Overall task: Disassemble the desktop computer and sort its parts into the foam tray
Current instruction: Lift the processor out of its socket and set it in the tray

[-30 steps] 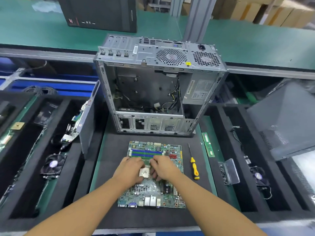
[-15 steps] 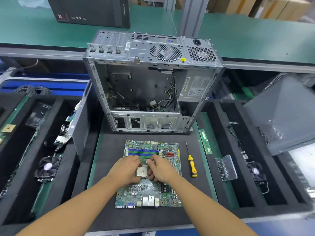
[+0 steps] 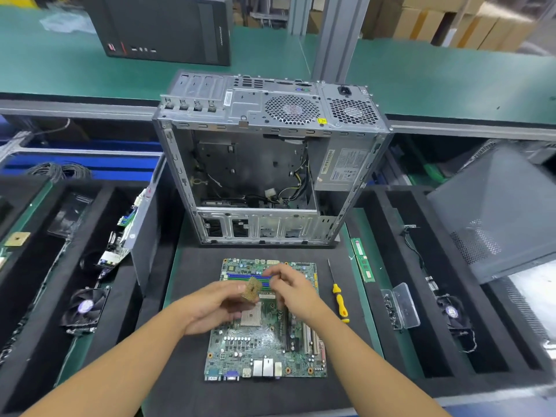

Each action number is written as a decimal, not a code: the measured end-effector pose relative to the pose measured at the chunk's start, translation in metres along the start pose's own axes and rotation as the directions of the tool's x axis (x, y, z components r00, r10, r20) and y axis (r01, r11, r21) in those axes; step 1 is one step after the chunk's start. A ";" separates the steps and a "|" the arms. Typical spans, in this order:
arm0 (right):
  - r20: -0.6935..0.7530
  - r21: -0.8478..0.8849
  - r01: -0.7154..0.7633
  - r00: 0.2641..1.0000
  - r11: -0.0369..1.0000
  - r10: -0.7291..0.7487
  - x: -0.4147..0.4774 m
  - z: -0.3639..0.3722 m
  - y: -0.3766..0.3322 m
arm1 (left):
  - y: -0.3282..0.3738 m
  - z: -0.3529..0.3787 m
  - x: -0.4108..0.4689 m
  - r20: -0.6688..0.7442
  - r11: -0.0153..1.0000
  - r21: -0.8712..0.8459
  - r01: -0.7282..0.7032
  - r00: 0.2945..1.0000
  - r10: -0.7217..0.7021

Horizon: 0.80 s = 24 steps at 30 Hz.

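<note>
Green benches ringed a black foam tray (image 3: pixel 388 266) where the gutted case (image 3: pixel 264 164) stood behind the motherboard (image 3: pixel 264 341). Above the bare socket (image 3: pixel 251 319), the left hand (image 3: pixel 210 308) pinched the processor (image 3: pixel 252 289) by its edge, tilted, pins toward the camera. The right hand (image 3: pixel 296 293) hovered just right of it, fingers loosely curled, holding nothing; the left-side compartments looked nearer the holding hand.

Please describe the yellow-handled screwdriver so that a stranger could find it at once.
Start at the open metal computer case; the green motherboard lies on the black mat before it. The screwdriver lies just right of the board, the only bright yellow thing there.
</note>
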State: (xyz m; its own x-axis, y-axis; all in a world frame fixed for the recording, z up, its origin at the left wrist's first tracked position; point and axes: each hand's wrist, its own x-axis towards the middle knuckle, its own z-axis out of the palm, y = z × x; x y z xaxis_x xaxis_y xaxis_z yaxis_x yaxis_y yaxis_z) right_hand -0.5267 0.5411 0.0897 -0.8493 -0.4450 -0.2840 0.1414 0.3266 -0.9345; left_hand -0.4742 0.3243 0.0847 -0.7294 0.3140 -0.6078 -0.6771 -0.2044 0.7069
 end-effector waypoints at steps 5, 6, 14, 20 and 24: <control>-0.003 -0.148 0.202 0.979 0.968 -0.205 -0.014 -0.014 -0.008 | 0.006 0.017 0.015 0.110 0.966 -0.248 0.075 0.993 -0.049; 0.000 -0.225 0.235 0.970 0.946 -0.241 -0.017 -0.015 -0.007 | 0.007 0.024 0.020 0.141 0.965 -0.249 0.080 0.989 -0.045; -0.256 -0.395 0.161 0.926 0.904 -0.277 -0.036 -0.046 -0.008 | 0.020 0.079 0.058 0.246 0.973 -0.175 0.149 0.964 -0.104; -0.162 -0.491 0.119 0.961 0.863 -0.225 -0.056 -0.092 0.008 | 0.022 0.112 0.089 0.243 0.964 -0.118 0.240 0.948 -0.206; -0.225 -0.470 0.081 0.952 0.879 -0.208 -0.062 -0.109 0.019 | 0.022 0.129 0.110 0.268 0.958 -0.094 0.271 0.934 -0.238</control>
State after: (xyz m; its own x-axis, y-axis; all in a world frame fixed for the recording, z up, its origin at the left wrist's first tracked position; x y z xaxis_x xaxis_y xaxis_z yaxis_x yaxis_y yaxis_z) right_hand -0.5272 0.6658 0.1131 -0.9523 -0.3038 -0.0276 -0.1836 0.6429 -0.7436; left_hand -0.5568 0.4740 0.0805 -0.4938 0.5903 -0.6385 -0.8555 -0.1982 0.4784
